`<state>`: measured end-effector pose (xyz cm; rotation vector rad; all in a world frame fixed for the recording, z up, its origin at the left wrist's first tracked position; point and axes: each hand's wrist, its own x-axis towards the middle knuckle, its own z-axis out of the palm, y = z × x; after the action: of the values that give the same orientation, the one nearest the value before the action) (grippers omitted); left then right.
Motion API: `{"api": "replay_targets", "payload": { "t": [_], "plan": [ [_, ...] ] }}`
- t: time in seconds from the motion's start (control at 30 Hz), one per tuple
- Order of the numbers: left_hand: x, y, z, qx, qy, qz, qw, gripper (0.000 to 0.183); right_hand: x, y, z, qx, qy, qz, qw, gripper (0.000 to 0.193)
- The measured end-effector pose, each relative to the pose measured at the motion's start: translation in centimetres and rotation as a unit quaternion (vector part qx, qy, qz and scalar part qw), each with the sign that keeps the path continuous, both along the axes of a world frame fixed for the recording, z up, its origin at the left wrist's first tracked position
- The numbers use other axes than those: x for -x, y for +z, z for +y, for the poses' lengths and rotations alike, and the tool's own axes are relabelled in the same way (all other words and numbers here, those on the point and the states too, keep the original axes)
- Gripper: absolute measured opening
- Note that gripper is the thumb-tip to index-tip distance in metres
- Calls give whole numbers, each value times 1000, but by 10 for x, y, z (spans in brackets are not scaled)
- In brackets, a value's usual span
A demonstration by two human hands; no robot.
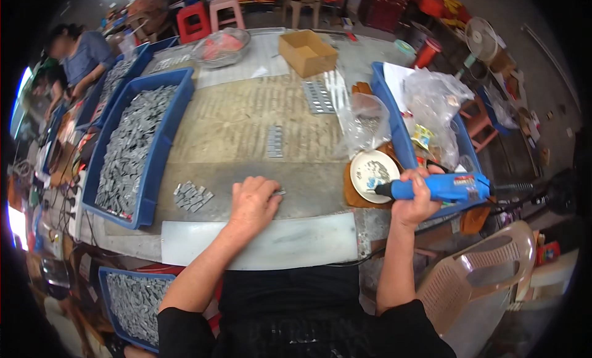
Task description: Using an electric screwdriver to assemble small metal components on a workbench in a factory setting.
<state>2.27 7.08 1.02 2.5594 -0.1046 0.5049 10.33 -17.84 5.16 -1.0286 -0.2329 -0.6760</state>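
Note:
My right hand (418, 196) is wrapped round a blue electric screwdriver (441, 188), held level with its black nose pointing left over a white bowl (354, 177). Small metal parts, probably screws, and a bit of blue lie in the bowl. On the tabletop my left hand (254, 201) has its fingers curled, and a small grey piece (281, 191) shows at its fingertips by the thumb. Left of that hand lies a loose cluster of similar grey pieces (193, 197). Farther off, more grey pieces stand in a neat block (275, 142).
A long blue bin (161, 150) of grey pieces stands at left, another blue bin (106, 309) lower down. A cardboard box (307, 52), a plastic bag (367, 121) and a blue tray (394, 114) lie beyond. A pale strip (259, 247) edges the table; a chair (472, 278) stands right.

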Motion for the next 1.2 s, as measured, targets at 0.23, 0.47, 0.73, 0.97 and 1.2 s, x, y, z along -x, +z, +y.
{"api": "replay_targets", "payload": {
  "t": [0.23,0.47,0.73,0.97,1.2],
  "plan": [
    [12,11,-17,95,-31,7,995,15,19,18,19,-6,42,9,999,39],
    [15,15,-39,201,-78,26,976,14,38,28,39,-40,142,6,989,45],
    [21,12,-50,192,-99,21,976,14,50,25,49,7,197,-4,980,39],
    [21,12,-54,181,-98,24,978,14,55,28,59,-28,200,13,979,40],
    [20,8,-55,189,-85,7,978,8,57,27,60,-30,206,22,978,40]
  ]
}}
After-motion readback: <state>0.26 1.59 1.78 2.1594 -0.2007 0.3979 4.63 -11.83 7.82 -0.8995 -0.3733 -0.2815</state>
